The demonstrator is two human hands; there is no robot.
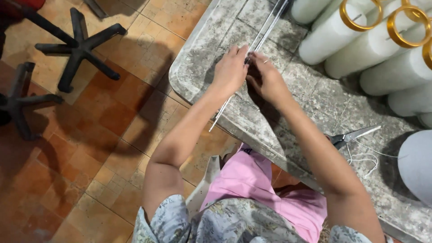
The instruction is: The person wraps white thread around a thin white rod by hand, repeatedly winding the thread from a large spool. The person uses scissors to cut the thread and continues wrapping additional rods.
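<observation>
Far left, on the tiled floor: 2 black chair bases [78,45] — well apart from the work. Next, the worn grey table [198,67], its rounded corner toward the floor.

Left hand [231,71] lies palm-down on the table, fingers together and curled over a bundle of thin metal rods [265,29]. The rods run diagonally from the table's far edge, pass under both hands, and their near ends stick out past the table edge over the floor. Right hand [267,81] is just beside the left, touching it at the fingertips, pinching the same rods; a ring shows on 1 finger. Grip looks narrow on both hands, but the exact finger closure is hidden.

Further right: scissors [353,135] lying flat, with loose white string [362,158] just beside them. Top right — a stack of white cylinders [360,40], some with gold rings on the ends.

Risk, as a judgement: the rods are thin and only loosely bunched, so 1 could slide out of the overhanging end and drop to the floor if the pinch slackens. The rod tips could also poke fingers.
</observation>
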